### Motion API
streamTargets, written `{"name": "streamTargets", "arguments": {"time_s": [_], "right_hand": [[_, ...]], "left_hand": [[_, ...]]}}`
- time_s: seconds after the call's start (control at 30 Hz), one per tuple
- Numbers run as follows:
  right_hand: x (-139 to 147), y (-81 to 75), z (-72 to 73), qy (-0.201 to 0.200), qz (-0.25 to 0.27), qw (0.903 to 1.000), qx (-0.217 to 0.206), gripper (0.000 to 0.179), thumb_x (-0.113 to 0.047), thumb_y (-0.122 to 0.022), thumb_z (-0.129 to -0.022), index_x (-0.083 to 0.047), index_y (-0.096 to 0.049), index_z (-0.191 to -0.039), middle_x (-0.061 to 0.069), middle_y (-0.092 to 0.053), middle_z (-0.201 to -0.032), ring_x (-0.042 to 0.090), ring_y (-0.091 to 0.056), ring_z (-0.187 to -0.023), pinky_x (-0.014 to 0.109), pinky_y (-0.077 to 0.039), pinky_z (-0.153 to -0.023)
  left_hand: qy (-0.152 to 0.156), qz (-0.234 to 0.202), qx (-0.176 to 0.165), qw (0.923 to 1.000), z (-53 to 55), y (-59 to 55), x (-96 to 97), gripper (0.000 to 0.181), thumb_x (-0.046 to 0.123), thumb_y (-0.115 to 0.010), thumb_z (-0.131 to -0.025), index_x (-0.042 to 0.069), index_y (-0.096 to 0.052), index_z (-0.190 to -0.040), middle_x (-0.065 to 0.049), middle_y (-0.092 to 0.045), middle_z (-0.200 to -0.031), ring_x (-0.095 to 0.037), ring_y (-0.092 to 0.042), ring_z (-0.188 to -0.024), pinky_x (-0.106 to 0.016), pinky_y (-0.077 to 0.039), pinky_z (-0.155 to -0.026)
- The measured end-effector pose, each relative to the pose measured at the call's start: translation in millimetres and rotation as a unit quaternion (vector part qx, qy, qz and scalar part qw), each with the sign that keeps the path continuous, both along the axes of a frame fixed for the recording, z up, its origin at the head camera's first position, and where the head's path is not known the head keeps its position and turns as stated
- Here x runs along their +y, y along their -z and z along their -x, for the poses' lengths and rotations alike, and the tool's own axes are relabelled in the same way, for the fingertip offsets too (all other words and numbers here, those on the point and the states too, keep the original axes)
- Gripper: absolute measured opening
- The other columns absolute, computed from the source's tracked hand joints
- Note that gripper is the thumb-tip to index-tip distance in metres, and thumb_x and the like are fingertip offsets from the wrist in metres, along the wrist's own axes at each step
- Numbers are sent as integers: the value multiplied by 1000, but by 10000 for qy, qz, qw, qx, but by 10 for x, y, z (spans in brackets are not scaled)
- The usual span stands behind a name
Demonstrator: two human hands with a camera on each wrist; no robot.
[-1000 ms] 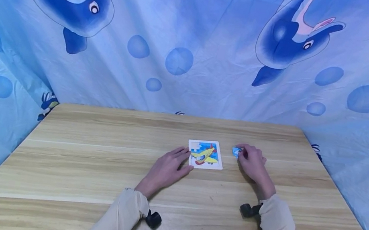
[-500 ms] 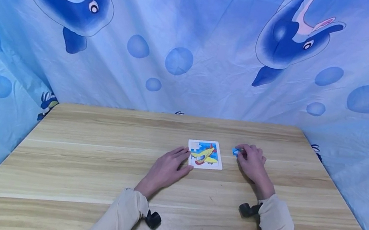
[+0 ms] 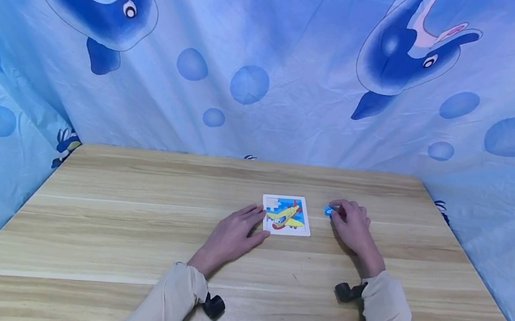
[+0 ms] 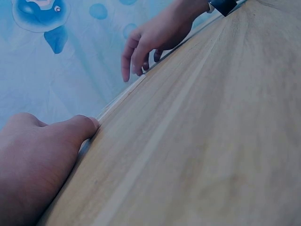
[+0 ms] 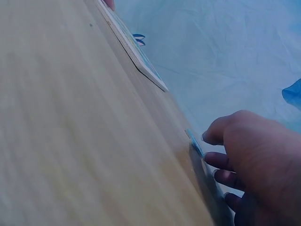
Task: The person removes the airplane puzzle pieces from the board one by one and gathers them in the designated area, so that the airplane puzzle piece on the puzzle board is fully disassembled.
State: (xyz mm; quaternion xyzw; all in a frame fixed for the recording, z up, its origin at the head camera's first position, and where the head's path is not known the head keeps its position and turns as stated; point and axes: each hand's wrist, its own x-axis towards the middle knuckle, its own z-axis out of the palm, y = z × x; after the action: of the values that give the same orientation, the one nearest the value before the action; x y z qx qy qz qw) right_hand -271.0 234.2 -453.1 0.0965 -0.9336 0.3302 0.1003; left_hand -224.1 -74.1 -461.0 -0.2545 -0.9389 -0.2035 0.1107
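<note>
In the head view a small square jigsaw puzzle (image 3: 306, 226) with a white border lies on the table, showing a yellow airplane against blue sky. Its upper left corner has a pale, bare gap. My left hand (image 3: 230, 236) rests beside it, fingertips at the left border and thumb at the lower left corner. To the right of the board, my right hand (image 3: 352, 227) pinches a small blue puzzle piece (image 3: 328, 211) between thumb and index finger. The right wrist view has this piece (image 5: 194, 142) low over the wood, at the fingertips; the other fingers are bent.
The wooden table (image 3: 119, 251) runs back to a blue curtain (image 3: 279, 28) printed with dolphins and bubbles. Black wrist cameras, such as the left one (image 3: 214, 308), sit at both beige sleeves.
The blue piece has tilted slightly between the right fingertips and shows less of its face than a second ago. The left hand and the puzzle board have stayed put.
</note>
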Motion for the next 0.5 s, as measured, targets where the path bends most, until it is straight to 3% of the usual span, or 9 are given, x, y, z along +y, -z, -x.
{"name": "streamTargets", "arguments": {"time_s": [0.5], "right_hand": [[-198,-144,14,-679,354,9963,382,26,-5,-57,-92,4,-61,-116,15,-57,-93,33,-47,-96,46,-35,-85]], "left_hand": [[-60,2,-114,9999,-4,-6,6,59,51,-51,-95,12,-52,-140,-5,-47,-145,-20,-39,-137,-40,-38,-108]]}}
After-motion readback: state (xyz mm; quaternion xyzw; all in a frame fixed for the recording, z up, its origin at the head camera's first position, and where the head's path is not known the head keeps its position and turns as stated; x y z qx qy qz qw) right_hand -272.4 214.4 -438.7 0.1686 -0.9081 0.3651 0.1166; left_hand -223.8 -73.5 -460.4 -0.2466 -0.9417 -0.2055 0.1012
